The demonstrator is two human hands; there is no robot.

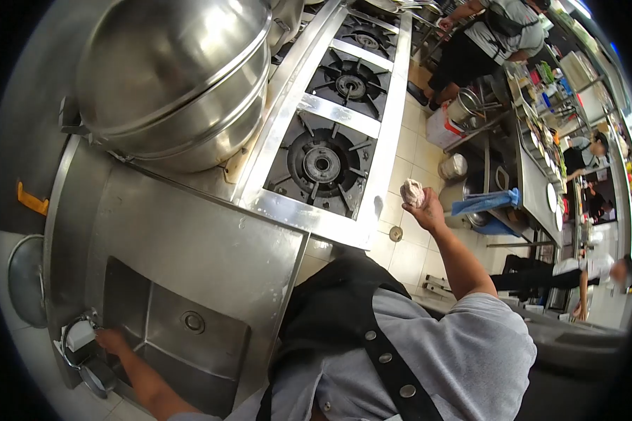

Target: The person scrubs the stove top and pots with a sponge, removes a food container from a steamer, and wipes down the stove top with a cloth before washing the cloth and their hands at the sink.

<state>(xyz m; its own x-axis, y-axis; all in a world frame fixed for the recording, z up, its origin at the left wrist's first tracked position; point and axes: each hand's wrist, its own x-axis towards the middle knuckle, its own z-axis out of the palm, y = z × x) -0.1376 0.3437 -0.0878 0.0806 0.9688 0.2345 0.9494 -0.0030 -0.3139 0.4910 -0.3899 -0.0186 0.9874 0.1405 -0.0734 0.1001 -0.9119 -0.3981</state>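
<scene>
A crumpled pale cloth is bunched in my right hand, held out over the tiled floor to the right of the stove. My left hand reaches to the far left side of the steel sink, at the metal faucet fitting. Its fingers are small and partly hidden there, so what they grip is unclear. Just left of that hand is a white box-like object. The sink basin shows a round drain.
A gas stove with black burners runs ahead, beside large stacked steel bowls. Blue cloth hangs from a steel work table at right. One person stands beyond the stove, another at lower right.
</scene>
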